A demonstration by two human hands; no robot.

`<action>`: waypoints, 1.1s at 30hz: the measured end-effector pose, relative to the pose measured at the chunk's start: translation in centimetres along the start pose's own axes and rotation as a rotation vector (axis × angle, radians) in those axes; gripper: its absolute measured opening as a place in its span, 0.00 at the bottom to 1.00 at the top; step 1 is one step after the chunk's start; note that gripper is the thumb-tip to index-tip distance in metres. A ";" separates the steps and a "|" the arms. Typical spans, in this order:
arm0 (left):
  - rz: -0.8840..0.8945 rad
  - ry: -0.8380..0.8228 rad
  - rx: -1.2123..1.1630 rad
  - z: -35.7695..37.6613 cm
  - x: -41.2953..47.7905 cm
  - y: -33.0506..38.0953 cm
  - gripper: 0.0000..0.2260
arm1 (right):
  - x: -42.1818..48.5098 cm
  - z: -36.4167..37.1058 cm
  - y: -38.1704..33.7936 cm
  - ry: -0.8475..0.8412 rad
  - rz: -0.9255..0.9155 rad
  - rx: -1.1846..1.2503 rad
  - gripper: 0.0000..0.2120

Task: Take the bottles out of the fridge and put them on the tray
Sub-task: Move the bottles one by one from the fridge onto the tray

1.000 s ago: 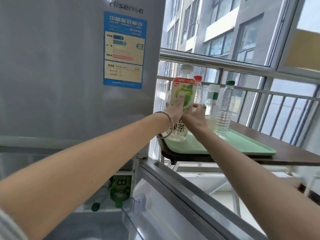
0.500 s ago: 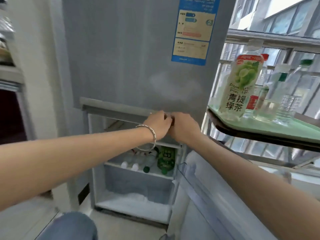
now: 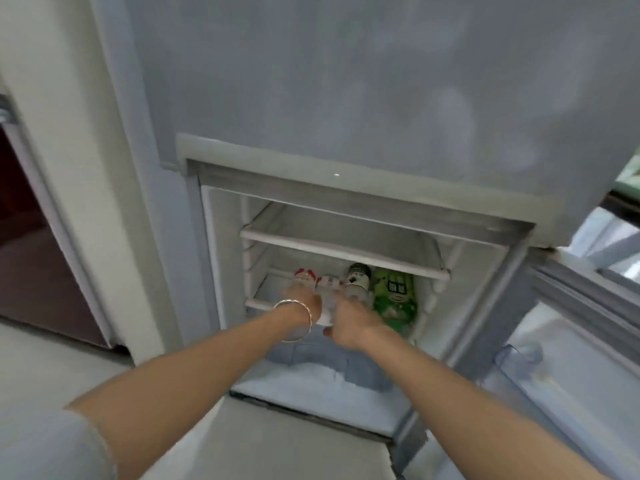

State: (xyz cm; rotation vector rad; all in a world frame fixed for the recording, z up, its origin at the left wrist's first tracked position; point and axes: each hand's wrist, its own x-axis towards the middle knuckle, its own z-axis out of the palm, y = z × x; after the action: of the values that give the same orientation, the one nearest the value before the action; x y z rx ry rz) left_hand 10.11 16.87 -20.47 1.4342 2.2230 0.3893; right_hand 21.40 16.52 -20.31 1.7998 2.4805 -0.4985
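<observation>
bottles are lying on their sides in a row on the fridge (image 3: 346, 98) lower shelf (image 3: 259, 304), probably because the gap above is too low for standing them. left hand (image 3: 304, 303) is sitting over the red-label bottle (image 3: 304, 274), right hand (image 3: 349, 323) at the dark-capped bottle (image 3: 358, 277) beside the green-label bottle (image 3: 394, 299). blur is hiding the fingers, can't tell if either is gripping.

Upper shelf (image 3: 343, 251) close over packed bottles (image 3: 358, 279)
</observation>
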 end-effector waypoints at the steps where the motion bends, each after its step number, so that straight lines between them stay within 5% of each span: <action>1: -0.036 0.010 -0.018 1.0 1.4 -0.7 0.19 | 1.0 0.9 0.2 -0.019 0.008 -0.022 0.40; 6: -0.133 -0.040 -0.241 4.9 6.5 -2.3 0.12 | 3.7 4.2 1.3 0.006 -0.001 -0.036 0.43; 9: -0.199 -0.062 -0.349 5.9 8.3 -3.2 0.24 | 4.4 5.3 1.8 0.034 0.011 -0.033 0.41; 12: -0.211 -0.063 -0.385 4.8 8.3 -3.5 0.20 | 3.8 5.1 2.2 0.065 0.030 -0.010 0.42; 19: -0.080 0.199 -0.121 -2.9 3.4 -2.9 0.17 | 1.8 1.3 0.6 0.069 -0.044 0.048 0.48; 29: 0.193 0.350 0.191 -15.8 -11.3 2.6 0.13 | -4.2 -6.4 -4.5 -0.121 -0.228 0.176 0.55; 33: 0.358 0.413 0.286 -18.0 -18.2 8.2 0.15 | -9.4 -10.9 -3.0 -0.223 -0.279 0.329 0.31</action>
State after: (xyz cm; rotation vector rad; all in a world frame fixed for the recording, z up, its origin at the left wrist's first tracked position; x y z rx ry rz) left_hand 13.45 3.95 2.85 2.0771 2.4070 0.5423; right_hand 23.35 10.06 -7.21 1.3844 2.6164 -1.1146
